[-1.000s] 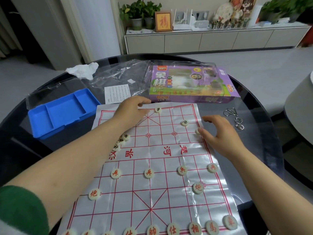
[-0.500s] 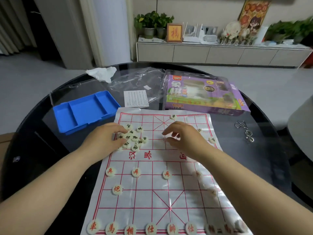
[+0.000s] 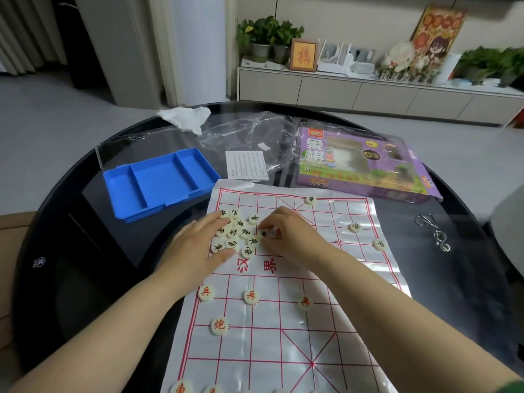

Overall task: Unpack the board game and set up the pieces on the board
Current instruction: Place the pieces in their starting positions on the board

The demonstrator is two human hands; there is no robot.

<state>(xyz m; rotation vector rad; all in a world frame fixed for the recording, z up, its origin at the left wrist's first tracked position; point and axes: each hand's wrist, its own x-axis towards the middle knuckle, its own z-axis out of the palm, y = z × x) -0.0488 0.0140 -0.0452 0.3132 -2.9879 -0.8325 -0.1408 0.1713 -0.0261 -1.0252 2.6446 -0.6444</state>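
Observation:
A white plastic board sheet (image 3: 326, 321) with red grid lines lies on the round black table. Several round cream pieces with dark lettering lie in a pile (image 3: 241, 232) on the far left of the sheet. My left hand (image 3: 195, 245) rests flat against the pile's left side, fingers spread around it. My right hand (image 3: 292, 236) reaches in from the right and pinches one dark-lettered piece (image 3: 265, 233) at the pile's right edge. Three dark-lettered pieces (image 3: 355, 227) stand apart on the far right grid. Red-lettered pieces (image 3: 251, 296) stand in rows on the near half.
A blue tray (image 3: 158, 180) sits left of the sheet with a clear lid (image 3: 127, 148) behind it. The purple game box (image 3: 363, 165), a leaflet (image 3: 246, 165), a plastic bag (image 3: 249, 134) and a tissue (image 3: 185, 117) lie beyond. A metal wire puzzle (image 3: 433, 234) lies at right.
Both hands have drawn back from the far edge and right side of the board to the pile. My right hand crossed leftward to a piece there. The view shifted right.

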